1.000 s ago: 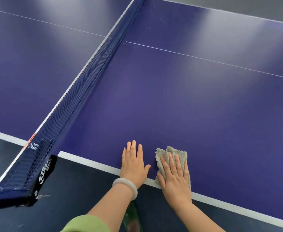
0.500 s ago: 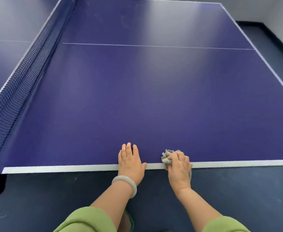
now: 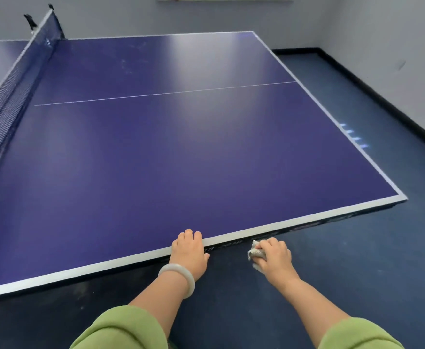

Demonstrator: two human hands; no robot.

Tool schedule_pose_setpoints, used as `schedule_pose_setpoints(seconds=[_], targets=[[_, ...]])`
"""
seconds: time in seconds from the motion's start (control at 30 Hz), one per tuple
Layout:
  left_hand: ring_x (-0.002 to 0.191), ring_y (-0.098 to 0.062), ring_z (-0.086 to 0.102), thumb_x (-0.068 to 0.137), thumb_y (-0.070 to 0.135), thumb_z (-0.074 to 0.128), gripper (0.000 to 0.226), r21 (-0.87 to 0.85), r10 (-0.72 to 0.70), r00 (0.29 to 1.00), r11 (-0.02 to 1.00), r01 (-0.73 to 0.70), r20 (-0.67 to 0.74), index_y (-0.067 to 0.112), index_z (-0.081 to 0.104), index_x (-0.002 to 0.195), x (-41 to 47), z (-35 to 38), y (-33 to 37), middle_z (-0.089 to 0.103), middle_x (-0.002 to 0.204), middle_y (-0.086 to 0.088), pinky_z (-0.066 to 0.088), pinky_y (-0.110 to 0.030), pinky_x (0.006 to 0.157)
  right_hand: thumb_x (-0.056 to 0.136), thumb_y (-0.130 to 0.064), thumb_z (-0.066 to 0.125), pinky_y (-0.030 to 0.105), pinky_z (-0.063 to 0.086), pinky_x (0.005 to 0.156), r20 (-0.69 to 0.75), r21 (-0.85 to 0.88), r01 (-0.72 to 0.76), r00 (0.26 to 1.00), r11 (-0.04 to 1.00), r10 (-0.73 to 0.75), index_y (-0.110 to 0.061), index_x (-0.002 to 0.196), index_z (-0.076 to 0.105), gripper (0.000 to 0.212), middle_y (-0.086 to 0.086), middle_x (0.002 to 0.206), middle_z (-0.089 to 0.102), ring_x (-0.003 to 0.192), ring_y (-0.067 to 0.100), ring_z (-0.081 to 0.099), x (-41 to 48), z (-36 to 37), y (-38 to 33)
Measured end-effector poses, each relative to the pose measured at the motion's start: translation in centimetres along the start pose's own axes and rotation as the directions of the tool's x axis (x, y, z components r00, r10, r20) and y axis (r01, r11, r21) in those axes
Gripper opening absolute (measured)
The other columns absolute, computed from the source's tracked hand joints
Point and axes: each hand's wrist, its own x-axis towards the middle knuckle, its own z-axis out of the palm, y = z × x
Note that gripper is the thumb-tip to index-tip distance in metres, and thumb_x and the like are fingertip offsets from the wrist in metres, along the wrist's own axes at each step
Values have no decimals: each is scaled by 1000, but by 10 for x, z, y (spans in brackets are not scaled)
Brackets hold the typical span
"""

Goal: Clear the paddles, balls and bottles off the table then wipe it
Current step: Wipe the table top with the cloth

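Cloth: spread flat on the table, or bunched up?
Bunched up. The right hand grips the cloth as a wad, just off the table edge.

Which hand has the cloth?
The right hand, clear of the table, grips the bunched cloth; the braceleted left hand rests bare on the table edge.

Your table [image 3: 156, 159] stands on a dark blue floor [image 3: 357, 248]. Its deep blue top is edged by a white border [image 3: 256, 233]. A thin white line [image 3: 166, 93] runs across the top from the net [image 3: 7, 96], which stands upright along the left side. Pale smudges [image 3: 125, 64] mark the far part of the top, and soft light glares off the middle. Your left hand [image 3: 190, 250] rests its fingers on the near border, its palm hanging off the edge.
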Motion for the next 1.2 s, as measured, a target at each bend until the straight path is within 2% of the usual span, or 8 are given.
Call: schedule_pose_setpoints(seconds=[0.17, 0.3, 0.43, 0.57, 0.7, 0.87, 1.07, 1.2], targets=[[111, -22, 50, 98, 42, 50, 42, 4, 152, 988, 988, -152, 33, 15, 41, 129, 3, -2, 91, 46, 125, -3, 44, -33, 93, 88, -38, 61, 26, 30, 78, -52, 35, -113, 992, 993, 115, -28, 108, 63, 21, -8, 112, 53, 100, 14, 42, -29, -42, 71], [113, -22, 50, 99, 40, 48, 37, -6, 307, 950, 952, -307, 49, 16, 43, 126, 4, -3, 172, 47, 124, -3, 43, -34, 96, 87, -38, 62, 28, 38, 83, -113, 124, -216, 967, 968, 230, -29, 103, 65, 18, -8, 105, 51, 101, 16, 44, -59, -76, 130], [115, -23, 49, 100, 39, 47, 38, 22, 440, 896, 897, -442, 60, 15, 42, 128, 5, -6, 250, 46, 126, -4, 43, -36, 97, 85, -36, 64, 29, 37, 83, -180, 230, -338, 907, 912, 382, -27, 98, 65, 16, -10, 98, 47, 96, 16, 40, -85, -108, 185], [119, -23, 48, 101, 39, 44, 43, 68, 551, 829, 827, -558, 100, 14, 38, 136, 11, -10, 325, 46, 129, -3, 39, -36, 101, 85, -36, 66, 30, 38, 87, -236, 283, -432, 834, 856, 499, -24, 102, 65, 21, -7, 103, 51, 102, 19, 43, -104, -135, 239], [119, -24, 49, 102, 41, 41, 38, 116, 600, 783, 776, -619, 167, 14, 44, 129, 26, -11, 378, 49, 127, -3, 37, -36, 99, 86, -35, 66, 30, 37, 88, -254, 287, -475, 799, 832, 545, -25, 104, 64, 21, -8, 104, 47, 99, 15, 39, -105, -159, 282], [120, -24, 51, 102, 43, 41, 40, 105, 648, 737, 733, -672, 193, 14, 45, 131, 78, -20, 467, 51, 130, -4, 38, -37, 101, 88, -39, 65, 29, 36, 91, -250, 219, -549, 767, 806, 591, -25, 114, 61, 29, -6, 116, 50, 111, 18, 43, -73, -205, 358], [113, -24, 55, 101, 43, 40, 39, 62, 648, 737, 742, -668, 189, 14, 48, 127, 158, -47, 580, 53, 127, -2, 40, -34, 96, 90, -38, 62, 28, 37, 94, -214, 191, -598, 749, 779, 627, -26, 114, 60, 27, -5, 119, 50, 113, 17, 41, -13, -280, 448], [117, -25, 53, 102, 43, 39, 43, 73, 648, 738, 740, -669, 192, 13, 46, 131, 210, -67, 636, 52, 130, -4, 41, -36, 99, 90, -39, 61, 29, 37, 93, -212, 180, -611, 741, 771, 637, -26, 113, 60, 26, -5, 119, 51, 112, 18, 41, 29, -322, 501]])
